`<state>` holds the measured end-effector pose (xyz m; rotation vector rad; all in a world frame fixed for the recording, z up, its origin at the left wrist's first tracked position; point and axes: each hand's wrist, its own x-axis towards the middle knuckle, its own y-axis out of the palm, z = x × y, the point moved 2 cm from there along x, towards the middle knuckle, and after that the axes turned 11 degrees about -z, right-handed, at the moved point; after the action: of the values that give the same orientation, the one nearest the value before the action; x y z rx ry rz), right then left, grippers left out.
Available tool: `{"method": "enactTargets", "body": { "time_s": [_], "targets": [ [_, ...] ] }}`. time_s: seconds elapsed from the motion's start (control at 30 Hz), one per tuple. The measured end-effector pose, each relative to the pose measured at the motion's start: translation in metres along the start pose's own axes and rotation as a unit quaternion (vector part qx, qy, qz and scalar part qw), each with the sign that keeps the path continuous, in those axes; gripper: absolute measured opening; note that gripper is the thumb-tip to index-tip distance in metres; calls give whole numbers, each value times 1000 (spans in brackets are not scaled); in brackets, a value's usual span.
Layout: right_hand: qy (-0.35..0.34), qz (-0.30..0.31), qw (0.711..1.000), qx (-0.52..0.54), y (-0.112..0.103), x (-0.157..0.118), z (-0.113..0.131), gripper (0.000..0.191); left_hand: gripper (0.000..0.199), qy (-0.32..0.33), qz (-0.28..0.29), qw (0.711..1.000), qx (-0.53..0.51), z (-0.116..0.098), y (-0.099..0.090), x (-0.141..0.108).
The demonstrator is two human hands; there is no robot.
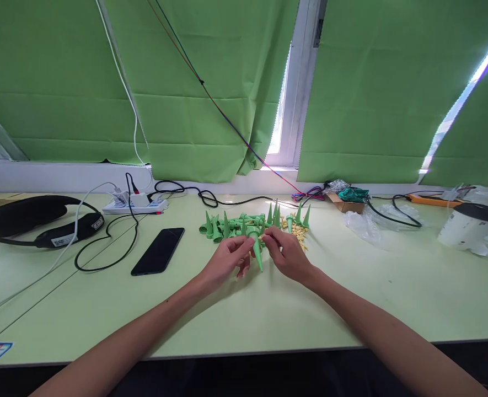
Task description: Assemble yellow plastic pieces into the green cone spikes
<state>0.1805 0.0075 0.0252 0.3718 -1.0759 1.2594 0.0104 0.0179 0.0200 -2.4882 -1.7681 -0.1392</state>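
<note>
My left hand holds a green cone-shaped piece between its fingers, the narrow tip pointing down toward the table. My right hand is pinched close beside the wide end of this piece, on something small and pale yellow at its fingertips. Just beyond my hands lies a pile of green cone pieces, some upright and some on their sides. Small yellow pieces are scattered at the right part of the pile, with a few green cones standing among them.
A black phone lies left of my hands on the pale table. Farther left are black headphones and a power strip with cables. Toward the right are a small cardboard box, plastic bags and a white cup.
</note>
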Motion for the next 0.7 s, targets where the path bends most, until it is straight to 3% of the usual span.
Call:
{"method": "enactTargets", "body": {
  "time_s": [0.13, 0.3, 0.4, 0.7],
  "targets": [
    [1, 9, 1000, 0, 0, 0, -1, 28, 32, 59, -3, 996, 68, 0, -2, -1],
    [-11, 15, 1000, -6, 1, -1, -1, 31, 28, 160, -80, 972, 155, -3, -2, -4],
    [-14, 11, 1000, -8, 2, -1, -1, 32, 25, 195, -98, 961, 168, -4, 1, -6],
    [-31, -37, 999, -9, 3, -3, 0, 25, 28, 94, -102, 986, 96, 0, -2, 0]
  ]
}}
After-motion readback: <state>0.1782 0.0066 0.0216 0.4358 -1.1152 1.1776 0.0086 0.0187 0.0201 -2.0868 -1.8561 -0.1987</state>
